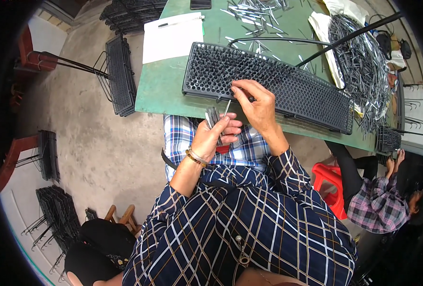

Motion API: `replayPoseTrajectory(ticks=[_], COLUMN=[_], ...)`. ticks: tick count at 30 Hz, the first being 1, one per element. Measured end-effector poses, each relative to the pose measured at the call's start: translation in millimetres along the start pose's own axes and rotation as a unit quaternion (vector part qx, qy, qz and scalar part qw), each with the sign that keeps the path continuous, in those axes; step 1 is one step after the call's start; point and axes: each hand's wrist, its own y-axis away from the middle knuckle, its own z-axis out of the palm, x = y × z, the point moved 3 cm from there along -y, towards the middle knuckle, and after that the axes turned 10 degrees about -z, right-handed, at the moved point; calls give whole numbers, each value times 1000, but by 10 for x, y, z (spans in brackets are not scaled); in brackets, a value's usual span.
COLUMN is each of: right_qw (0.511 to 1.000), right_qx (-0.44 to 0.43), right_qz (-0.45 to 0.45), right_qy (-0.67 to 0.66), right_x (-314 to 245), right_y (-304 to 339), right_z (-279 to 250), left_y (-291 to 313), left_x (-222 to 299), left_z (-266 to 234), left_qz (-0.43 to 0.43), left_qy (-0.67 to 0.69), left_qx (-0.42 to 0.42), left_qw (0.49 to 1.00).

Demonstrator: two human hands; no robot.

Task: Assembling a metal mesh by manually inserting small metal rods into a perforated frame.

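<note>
A long black rack (311,97) with rows of round holes lies aslant along the near edge of the green table (156,90). Its left part looks filled with small upright pieces, while the right part shows a finer pattern of holes. My left hand (210,138), palm up just below the rack, is closed round a bunch of thin dark and silvery metal rods (213,117). One bright rod sticks up beside the thumb. Over the rack's near edge my right hand (258,102) has thumb and forefinger pinched together; whatever lies between the tips is too small to make out.
Loose silvery rods (256,14) are scattered at the table's back. A big heap of dark rods (359,62) lies on white sacking at right. A white paper (173,40) with a pen lies at left. Two people sit nearby, one by a red stool (328,186). More racks (120,76) stand left.
</note>
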Motion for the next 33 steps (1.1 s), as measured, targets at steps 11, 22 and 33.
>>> replayPoseTrajectory(ticks=[11,22,33], right_qw=[979,969,991], right_qx=[-18,-141,60], right_qz=[-172,144,93], right_qy=[105,-141,-73], right_x=[-12,-98,115], right_y=[-7,217,65], right_z=[0,-149,-316], left_y=[-9,34,-19], left_x=[-38,-10,-89], left_z=[17,100,148], left_qz=[-4,13,-28], left_qy=[5,-12,-65], left_qx=[-14,-19,-55], left_qw=[1000,1000,996])
